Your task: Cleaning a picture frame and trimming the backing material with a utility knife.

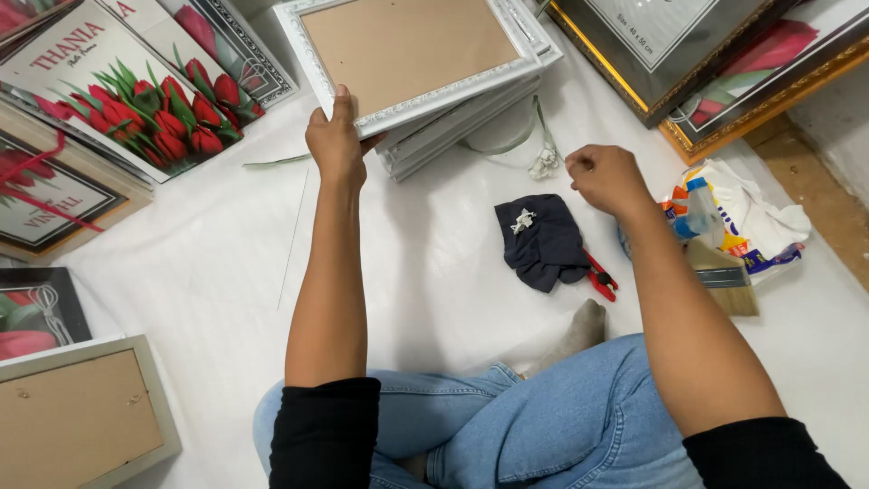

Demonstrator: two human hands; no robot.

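Note:
My left hand (pixel 336 140) grips the near edge of a white ornate picture frame (pixel 418 50) that lies face down, brown backing up, on top of a stack of similar frames (pixel 457 127). My right hand (pixel 605 177) hovers closed to the right of the stack, fingers pinched on something too small to make out. Just below that hand lies a dark cloth (pixel 541 240) with a small white piece on it, and red-handled pliers (pixel 600 279) poke out beside the cloth.
Framed tulip pictures (pixel 127 91) lie at the left; gold and dark frames (pixel 715 63) are stacked at top right. Another face-down frame (pixel 81 412) sits bottom left. A crumpled plastic bag (pixel 747 217) and a paintbrush (pixel 720 276) lie right, on the white sheet (pixel 217 272).

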